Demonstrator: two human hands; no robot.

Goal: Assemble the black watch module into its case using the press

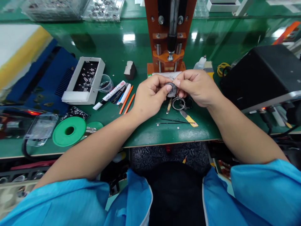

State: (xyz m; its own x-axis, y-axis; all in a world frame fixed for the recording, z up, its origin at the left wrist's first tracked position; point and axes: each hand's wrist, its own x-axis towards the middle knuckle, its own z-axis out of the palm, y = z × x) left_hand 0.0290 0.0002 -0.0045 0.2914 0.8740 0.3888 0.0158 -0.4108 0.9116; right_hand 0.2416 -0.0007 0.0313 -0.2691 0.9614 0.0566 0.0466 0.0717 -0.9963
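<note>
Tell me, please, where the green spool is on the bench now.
In the head view the green spool lies flat on the green table at the left, near its front edge, beside a clear plastic case and left of the left hand.

Press (169, 37) behind the hands (174, 89); pens (118, 94) left, tweezers (172, 121) in front.

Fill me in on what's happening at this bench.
A person in blue sleeves holds a small round metal part between the fingertips of both hands, left hand and right hand, just in front of an orange press. A metal ring and tweezers lie on the green bench below the hands. Pens, a white tray and a green spool sit to the left.
</note>
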